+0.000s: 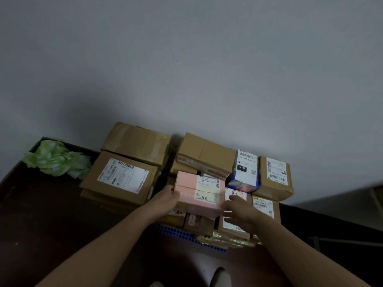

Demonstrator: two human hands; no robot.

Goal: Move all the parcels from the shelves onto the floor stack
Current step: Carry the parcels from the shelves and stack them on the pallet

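Observation:
A pink parcel (198, 193) with white labels sits on top of the floor stack of cardboard parcels (205, 156) against the wall. My left hand (165, 200) holds its left end, fingers curled round the edge. At the parcel's right end my right hand (241, 213) has its fingers spread and loose, blurred, and I cannot tell whether it touches the box. Under that hand lies a small box with a red-marked label (236, 194).
A large labelled brown box (122, 179) stands at the stack's left, a blue-and-white parcel (245, 172) and a brown box (274, 177) at its right. A crumpled green bag (57, 159) lies on the dark floor. A blue plastic pallet (186, 236) edges the stack. My shoe (220, 277) shows below.

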